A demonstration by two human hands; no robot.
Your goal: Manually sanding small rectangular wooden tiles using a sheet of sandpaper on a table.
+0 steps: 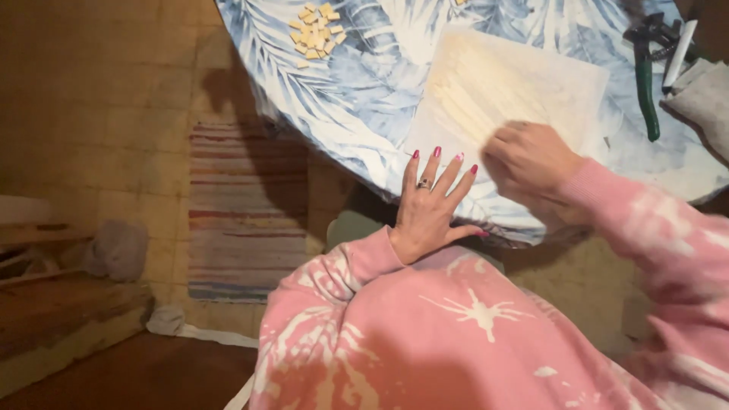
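Two hands were at the near edge of a round table [364, 106] under a blue leaf-print cloth. The left hand [430, 205] lay flat, fingers spread and empty, just beside a pale square sheet [524, 83] that carried a row of thin cream-coloured sticks [467, 95]. The right hand [531, 163] was curled over the sheet's near edge, blurred; whether its fingers pinched anything I could not tell. The sheet looked light and limp, likely to slide on the cloth unless pressed down, and best taken by a bare corner. The sticks seemed slight and brittle, better lifted from the ends. They lay just beyond the right hand's knuckles. A heap of small cream tiles [315, 34] sat well apart, green-handled pliers [647, 72] at the far right.
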